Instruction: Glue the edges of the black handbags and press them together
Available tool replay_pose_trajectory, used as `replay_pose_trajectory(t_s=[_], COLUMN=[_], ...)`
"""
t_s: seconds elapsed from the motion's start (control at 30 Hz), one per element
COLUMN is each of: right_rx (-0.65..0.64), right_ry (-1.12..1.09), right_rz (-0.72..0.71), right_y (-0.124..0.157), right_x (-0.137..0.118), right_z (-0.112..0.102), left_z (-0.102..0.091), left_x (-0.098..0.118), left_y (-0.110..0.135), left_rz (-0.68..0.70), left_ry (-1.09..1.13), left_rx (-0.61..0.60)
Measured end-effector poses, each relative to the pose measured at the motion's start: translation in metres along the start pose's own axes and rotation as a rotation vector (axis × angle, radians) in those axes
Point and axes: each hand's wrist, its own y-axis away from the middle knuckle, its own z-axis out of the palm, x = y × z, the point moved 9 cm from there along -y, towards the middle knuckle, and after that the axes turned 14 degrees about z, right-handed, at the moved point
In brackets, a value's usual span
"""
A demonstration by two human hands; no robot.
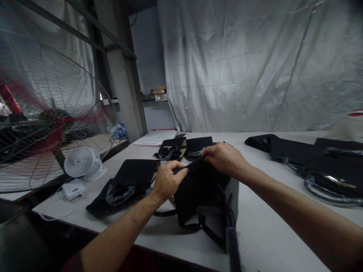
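Note:
In the head view a black handbag (195,192) hangs over the near part of the table, with straps and a plastic-wrapped handle dangling at its lower right. My left hand (167,179) pinches the left end of the bag's upper edge between thumb and fingers. The right end of that same edge is gripped by my right hand (225,158), fingers bent over it. Between the hands the edge runs taut and slightly slanted. Just left of my left hand lies another black bag (136,172) with a plastic-wrapped handle.
Smaller black bags (172,145) lie behind my hands, and several more black bags (314,158) cover the right side of the white table (263,230). A small white fan (82,162) and a white box with a cable (73,189) stand left, beside a large caged fan (62,119).

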Motion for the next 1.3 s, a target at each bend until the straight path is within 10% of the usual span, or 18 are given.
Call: replay_pose_trajectory(t_s=[0.2, 0.5, 0.83, 1.3], right_rx=[-0.004, 0.011, 0.044, -0.043], right_ry=[0.023, 0.072, 0.025, -0.016], right_rz=[-0.01, -0.038, 0.035, 0.083], right_y=[0.001, 0.005, 0.0, -0.012], right_x=[-0.001, -0.009, 0.04, 0.043], right_z=[-0.001, -0.006, -0.016, -0.003], left_z=[0.0, 0.044, 0.046, 0.052], left_x=[-0.006, 0.028, 0.019, 0.032], left_y=[-0.002, -0.064, -0.07, -0.066], left_rz=[-0.027, 0.24, 0.227, 0.244], left_ry=[0.013, -0.46, -0.387, -0.41], left_rx=[-0.048, -0.57, -0.535, -0.574])
